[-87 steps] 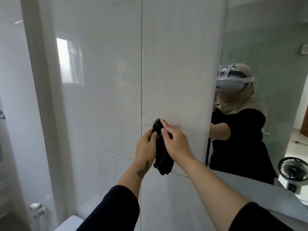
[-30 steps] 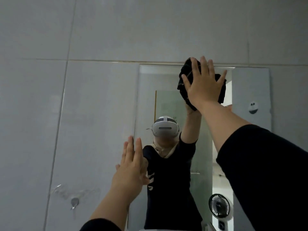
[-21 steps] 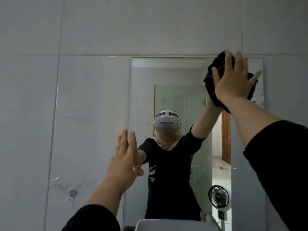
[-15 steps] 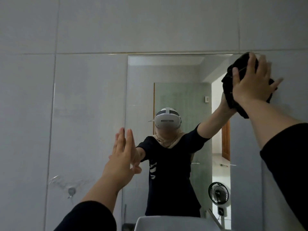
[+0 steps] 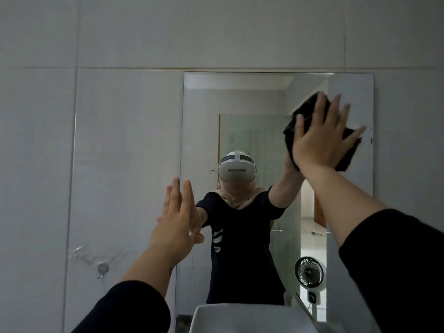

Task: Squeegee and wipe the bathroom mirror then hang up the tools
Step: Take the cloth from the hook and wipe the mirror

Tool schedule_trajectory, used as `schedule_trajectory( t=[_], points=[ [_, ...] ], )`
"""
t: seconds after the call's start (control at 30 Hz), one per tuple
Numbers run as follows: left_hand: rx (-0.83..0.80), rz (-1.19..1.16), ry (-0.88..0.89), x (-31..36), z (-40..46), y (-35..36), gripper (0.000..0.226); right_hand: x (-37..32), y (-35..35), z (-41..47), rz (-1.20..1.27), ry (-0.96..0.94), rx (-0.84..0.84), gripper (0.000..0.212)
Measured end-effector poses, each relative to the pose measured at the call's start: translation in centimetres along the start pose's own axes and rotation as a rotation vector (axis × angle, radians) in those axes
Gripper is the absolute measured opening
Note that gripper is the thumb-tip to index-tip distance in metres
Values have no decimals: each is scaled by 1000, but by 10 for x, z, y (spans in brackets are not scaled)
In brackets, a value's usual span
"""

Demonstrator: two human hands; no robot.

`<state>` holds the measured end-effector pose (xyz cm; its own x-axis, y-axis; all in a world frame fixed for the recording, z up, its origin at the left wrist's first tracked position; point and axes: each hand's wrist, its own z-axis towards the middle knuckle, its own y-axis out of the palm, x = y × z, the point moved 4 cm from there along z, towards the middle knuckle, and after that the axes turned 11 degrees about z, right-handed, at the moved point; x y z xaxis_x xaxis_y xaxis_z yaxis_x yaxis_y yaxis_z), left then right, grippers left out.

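Note:
A tall frameless mirror [image 5: 240,104] hangs on the grey tiled wall. My right hand [image 5: 324,140] presses a bunched black cloth [image 5: 302,116] flat against the glass in its upper right part, fingers spread over the cloth. My left hand [image 5: 179,219] is flat and open with fingers together, resting at the mirror's left edge at mid height and holding nothing. No squeegee is in view.
A small wall hook [image 5: 102,269] sits on the tile at lower left of the mirror. The white basin rim [image 5: 240,313] lies below the mirror. The mirror reflects a person with a headset, a green door and a small fan [image 5: 308,271].
My right hand slid the cloth from the mirror's top middle to the top right corner, then down the right side. The left hand stayed at the mirror's left edge.

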<state>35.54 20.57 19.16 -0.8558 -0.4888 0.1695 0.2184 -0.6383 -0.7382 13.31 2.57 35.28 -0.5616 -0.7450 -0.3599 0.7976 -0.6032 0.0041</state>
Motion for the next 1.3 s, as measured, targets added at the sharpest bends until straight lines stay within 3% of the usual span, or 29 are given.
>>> schedule_trajectory(
  t=[0.37, 0.77, 1.07, 1.3],
  points=[
    [-7, -46, -3, 2, -3, -3, 125, -142, 45, -41, -13, -359, -131, 63],
    [-16, -89, -3, 2, -2, -5, 123, -173, 59, -117, 11, -785, -240, 59],
    [-38, -50, 8, 0, -3, -2, 128, -118, 45, -117, -1, -679, -262, 61],
    [-28, -21, 21, 0, -1, -2, 135, -41, 22, -84, -73, -475, -215, 59]
  ],
)
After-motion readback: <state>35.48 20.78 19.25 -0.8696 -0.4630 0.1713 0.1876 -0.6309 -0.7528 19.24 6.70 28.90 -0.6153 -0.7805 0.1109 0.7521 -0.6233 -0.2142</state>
